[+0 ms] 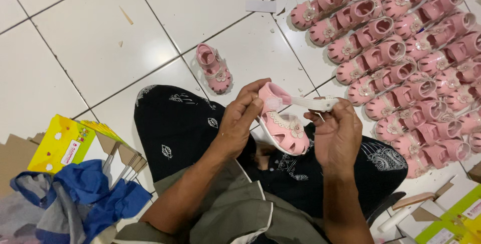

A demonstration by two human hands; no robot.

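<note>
At frame centre, the left hand grips a pink sandal at its heel. The right hand pinches its white strap. Rows of pink sandals fill the upper right floor.

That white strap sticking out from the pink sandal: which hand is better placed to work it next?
Probably the right hand: its fingers already pinch the white strap, while the left hand grips the pink sandal at its heel.

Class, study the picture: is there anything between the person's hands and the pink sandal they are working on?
Nothing visible. The left hand grips the pink sandal at its heel, and the right hand holds its white strap directly.
</note>
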